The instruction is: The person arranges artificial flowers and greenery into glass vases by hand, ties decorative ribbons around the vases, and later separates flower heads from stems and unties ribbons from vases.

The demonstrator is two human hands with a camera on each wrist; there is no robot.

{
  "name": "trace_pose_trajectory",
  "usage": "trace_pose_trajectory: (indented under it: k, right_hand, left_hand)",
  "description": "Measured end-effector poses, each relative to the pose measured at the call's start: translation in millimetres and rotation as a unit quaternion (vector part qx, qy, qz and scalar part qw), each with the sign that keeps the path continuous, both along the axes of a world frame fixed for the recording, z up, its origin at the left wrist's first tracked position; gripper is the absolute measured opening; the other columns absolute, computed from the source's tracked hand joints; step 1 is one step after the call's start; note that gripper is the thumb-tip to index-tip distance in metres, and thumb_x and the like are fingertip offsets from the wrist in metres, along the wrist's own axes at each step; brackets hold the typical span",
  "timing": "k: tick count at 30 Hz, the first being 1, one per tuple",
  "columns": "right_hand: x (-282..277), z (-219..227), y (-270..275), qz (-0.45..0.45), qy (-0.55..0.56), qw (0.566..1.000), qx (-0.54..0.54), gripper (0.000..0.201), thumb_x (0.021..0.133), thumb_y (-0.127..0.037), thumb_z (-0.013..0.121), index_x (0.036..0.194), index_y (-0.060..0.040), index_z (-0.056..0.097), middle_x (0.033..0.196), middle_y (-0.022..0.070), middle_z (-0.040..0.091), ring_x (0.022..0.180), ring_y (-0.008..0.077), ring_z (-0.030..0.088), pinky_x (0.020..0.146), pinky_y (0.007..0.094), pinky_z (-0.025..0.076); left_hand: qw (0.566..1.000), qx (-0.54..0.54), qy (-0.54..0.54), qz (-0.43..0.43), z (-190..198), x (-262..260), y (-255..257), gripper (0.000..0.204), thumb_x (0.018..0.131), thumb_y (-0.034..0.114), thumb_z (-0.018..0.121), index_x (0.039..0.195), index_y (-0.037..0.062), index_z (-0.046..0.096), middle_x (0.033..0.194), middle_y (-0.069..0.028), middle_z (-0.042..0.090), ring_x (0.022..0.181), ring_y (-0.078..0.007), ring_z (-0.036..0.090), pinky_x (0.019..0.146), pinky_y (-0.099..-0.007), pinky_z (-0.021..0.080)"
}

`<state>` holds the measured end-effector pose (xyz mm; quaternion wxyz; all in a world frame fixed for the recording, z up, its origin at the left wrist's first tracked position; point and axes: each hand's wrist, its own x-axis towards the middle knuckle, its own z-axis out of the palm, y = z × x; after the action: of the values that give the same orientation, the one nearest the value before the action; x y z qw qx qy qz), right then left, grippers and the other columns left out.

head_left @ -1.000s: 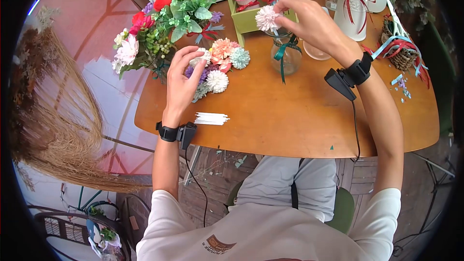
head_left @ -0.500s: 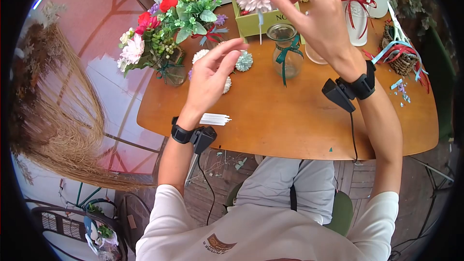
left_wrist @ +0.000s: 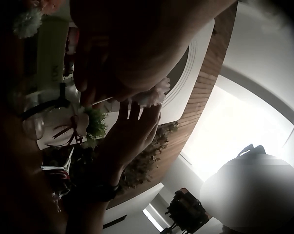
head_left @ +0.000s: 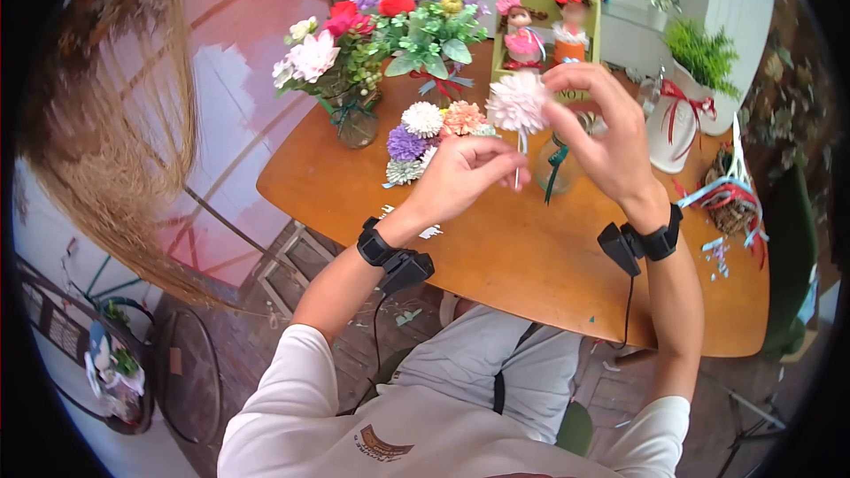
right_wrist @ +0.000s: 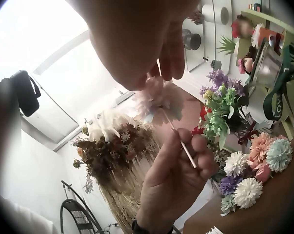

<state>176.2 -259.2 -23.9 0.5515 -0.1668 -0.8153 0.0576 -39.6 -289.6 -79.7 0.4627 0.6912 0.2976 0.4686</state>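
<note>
A pale pink pompom flower is held upright above the table, a thin white stick stem below its head. At the petals' right edge, my right hand grips the flower head with thumb and fingers. My left hand pinches the stem lower down, as the right wrist view shows from below. Just behind the flower stands a glass vase with a dark green ribbon, partly hidden by my right hand. Beyond my left hand lies a cluster of pompom flowers, including a purple one and a white one.
White sticks lie under my left forearm. Two flower arrangements in glass vases stand at the back left. A green box with dolls stands behind, a white pitcher and a wicker piece with ribbons to the right.
The right hand has lifted the flower from the vase's mouth and brought it nearer. My left hand has moved right from the flower cluster to the stem. The head view has shifted.
</note>
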Motion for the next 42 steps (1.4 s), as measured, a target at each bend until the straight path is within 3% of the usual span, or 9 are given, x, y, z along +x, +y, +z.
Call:
trace_pose_trajectory:
  k: [3, 8, 13, 17, 24, 26, 27, 36, 42]
  right_hand:
    - [-2.0, 1.7, -11.0, 0.004, -0.083, 0.984, -0.16, 0.068, 0.082, -0.027, 0.081, 0.14, -0.0057, 0.052, 0.125, 0.0176, 0.064, 0.114, 0.0271, 0.064, 0.086, 0.0369, 0.057]
    - [-18.4, -11.3, -23.4, -0.014, -0.217, 0.964, -0.151, 0.033, 0.088, -0.023, 0.075, 0.112, -0.002, 0.067, 0.103, 0.0134, 0.071, 0.093, 0.0298, 0.069, 0.081, 0.0361, 0.055]
    - [-36.0, -25.3, -25.9, -0.068, -0.232, 0.951, -0.195, 0.02, 0.091, -0.019, 0.071, 0.1, -0.001, 0.068, 0.092, 0.0118, 0.07, 0.081, 0.0275, 0.068, 0.073, 0.0374, 0.054]
    - [-54.0, -28.2, -19.9, -0.097, -0.249, 0.926, -0.267, 0.02, 0.092, -0.019, 0.07, 0.1, -0.0004, 0.068, 0.093, 0.0134, 0.07, 0.082, 0.0299, 0.068, 0.074, 0.0378, 0.054]
    - [-99.2, -71.6, 17.9, -0.117, -0.344, 0.908, -0.21, 0.037, 0.089, -0.022, 0.073, 0.117, -0.0001, 0.063, 0.109, 0.0214, 0.067, 0.098, 0.0392, 0.066, 0.085, 0.046, 0.053]
    - [-117.0, -81.5, 27.1, -0.161, -0.235, 0.959, -0.009, 0.049, 0.088, -0.022, 0.075, 0.127, 0.0007, 0.056, 0.125, 0.025, 0.06, 0.108, 0.0425, 0.061, 0.092, 0.0464, 0.052]
    - [-119.3, -80.0, 27.1, -0.164, -0.247, 0.955, -0.026, 0.054, 0.089, -0.019, 0.073, 0.133, 0.0011, 0.05, 0.132, 0.0257, 0.053, 0.115, 0.0447, 0.056, 0.096, 0.0471, 0.05]
    - [-105.0, -90.5, 15.3, -0.147, -0.381, 0.894, -0.184, 0.031, 0.091, -0.009, 0.067, 0.119, 0.0004, 0.06, 0.116, 0.0225, 0.061, 0.089, 0.0429, 0.067, 0.079, 0.0473, 0.057]
    - [-113.0, -90.8, 12.5, -0.122, -0.366, 0.909, -0.16, 0.039, 0.091, -0.009, 0.067, 0.127, -0.0015, 0.056, 0.123, 0.0199, 0.061, 0.095, 0.042, 0.067, 0.082, 0.0462, 0.057]
  left_hand:
    - [0.998, 0.035, 0.03, 0.04, -13.3, -10.6, -7.2, 0.02, 0.1, 0.015, 0.062, 0.103, -0.0013, 0.072, 0.086, -0.004, 0.072, 0.078, -0.0097, 0.067, 0.072, -0.0265, 0.053]
    - [0.968, 0.155, 0.156, 0.117, -24.7, -38.3, -22.5, 0.016, 0.097, 0.011, 0.064, 0.105, -0.0005, 0.073, 0.087, -0.0076, 0.074, 0.077, -0.0133, 0.068, 0.071, -0.0288, 0.054]
    - [0.922, 0.268, 0.209, 0.183, -47.9, -78.8, -30.9, 0.019, 0.093, 0.017, 0.067, 0.097, -0.0007, 0.073, 0.09, -0.0137, 0.072, 0.083, -0.0319, 0.068, 0.076, -0.0399, 0.054]
    - [0.896, 0.286, 0.261, 0.218, -76.8, -127.3, -25.2, 0.017, 0.093, 0.015, 0.067, 0.095, 0.0004, 0.073, 0.091, -0.0128, 0.071, 0.088, -0.031, 0.066, 0.079, -0.0403, 0.053]
    - [0.889, 0.26, 0.325, 0.193, -99.3, -164.0, -14.7, 0.016, 0.094, 0.014, 0.065, 0.098, 0.0011, 0.074, 0.101, -0.0093, 0.067, 0.099, -0.028, 0.062, 0.089, -0.0386, 0.05]
    - [0.894, 0.258, 0.318, 0.182, -103.5, -165.7, -12.8, 0.016, 0.094, 0.014, 0.065, 0.098, 0.001, 0.073, 0.104, -0.0088, 0.067, 0.1, -0.0278, 0.061, 0.09, -0.0388, 0.05]
    - [0.896, 0.263, 0.306, 0.187, -105.9, -166.3, -13.3, 0.016, 0.094, 0.014, 0.065, 0.099, 0.0014, 0.073, 0.106, -0.0086, 0.066, 0.102, -0.0277, 0.061, 0.091, -0.039, 0.05]
    - [0.905, 0.273, 0.276, 0.171, -97.4, -167.2, -23.4, 0.016, 0.092, 0.014, 0.067, 0.095, -0.0004, 0.072, 0.103, -0.0086, 0.069, 0.103, -0.0267, 0.062, 0.092, -0.0388, 0.05]
    - [0.919, 0.264, 0.261, 0.134, -98.9, -170.2, -24.2, 0.015, 0.089, 0.014, 0.07, 0.091, -0.0005, 0.073, 0.102, -0.0076, 0.071, 0.103, -0.0265, 0.063, 0.091, -0.0382, 0.051]
